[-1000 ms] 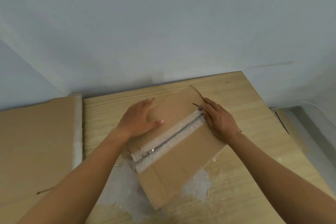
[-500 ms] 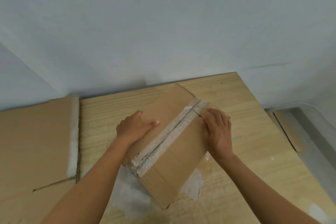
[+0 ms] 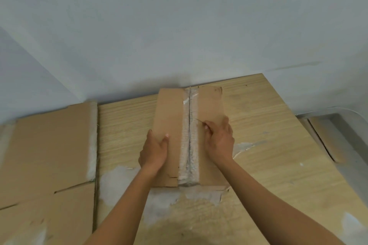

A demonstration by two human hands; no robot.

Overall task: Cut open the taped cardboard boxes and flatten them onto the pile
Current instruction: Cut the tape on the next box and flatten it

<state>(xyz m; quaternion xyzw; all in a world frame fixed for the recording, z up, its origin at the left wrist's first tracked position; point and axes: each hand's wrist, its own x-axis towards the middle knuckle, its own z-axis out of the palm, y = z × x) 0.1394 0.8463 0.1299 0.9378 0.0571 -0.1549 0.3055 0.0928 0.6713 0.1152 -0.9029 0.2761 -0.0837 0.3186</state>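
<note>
— Where is the box?
— The brown cardboard box [image 3: 171, 117] lies in the centre of the frame on the light wooden table [image 3: 268, 125], its long side running away toward the pale grey wall [image 3: 179, 26]. A frayed white tape strip [image 3: 182, 155] runs down its top and is slit along the middle.
— And the 2 hands?
— The left hand [image 3: 154, 150] clasps the box's left side, thumb on top and fingers down the edge, so that grip is closed on the box. The right hand [image 3: 219, 139] rests on the right flap, just beside the strip, its grip pinched round a thin dark blade [image 3: 200, 121].
— Anything else?
— A pile of flattened brown cardboard [image 3: 49, 155] fills the lower left of the frame. Whitish tape scraps [image 3: 119, 183] cling to the table below the box.
</note>
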